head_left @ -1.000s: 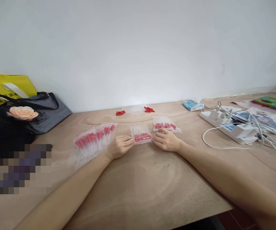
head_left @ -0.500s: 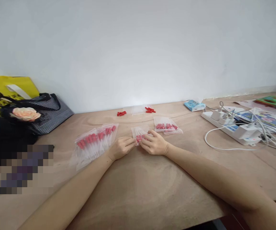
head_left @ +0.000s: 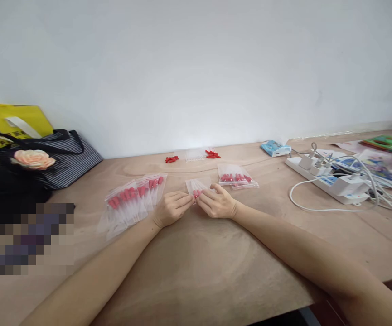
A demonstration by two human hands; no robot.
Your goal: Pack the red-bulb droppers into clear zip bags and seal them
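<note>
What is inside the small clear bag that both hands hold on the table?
The small clear bag shows thin clear sticks with red ends. The right hand and left hand cover its near edge, so their count is unclear.

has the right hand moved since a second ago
Yes. The right hand has slid leftward along the small bag, away from the power strip, nearly meeting the left hand.
</note>
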